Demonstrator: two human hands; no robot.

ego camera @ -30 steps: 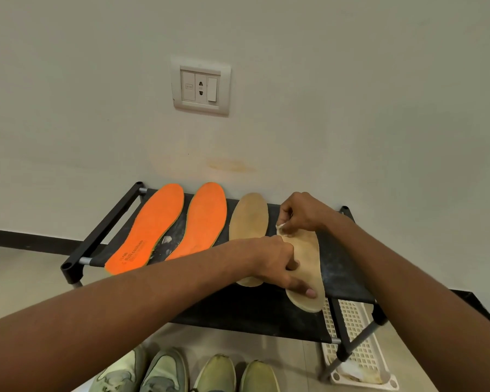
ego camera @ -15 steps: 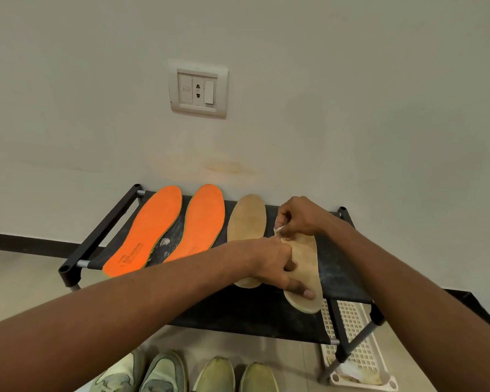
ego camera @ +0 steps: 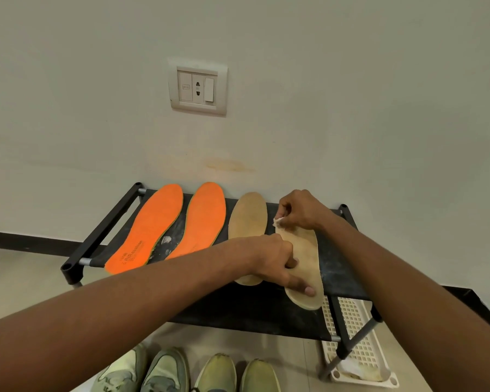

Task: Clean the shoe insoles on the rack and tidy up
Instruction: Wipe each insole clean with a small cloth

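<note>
Your left hand (ego camera: 277,261) pins the right-most tan insole (ego camera: 306,267) flat on the black shoe rack (ego camera: 255,309), centre-right of frame, thumb pressing near the heel. Your right hand (ego camera: 297,210) pinches a small white wipe (ego camera: 279,220) at the toe end. Keep the heel pinned and stroke toe-to-heel, judging by the grip. The white perforated basket (ego camera: 354,321), lower right, holds something pale, unclear what.
</note>
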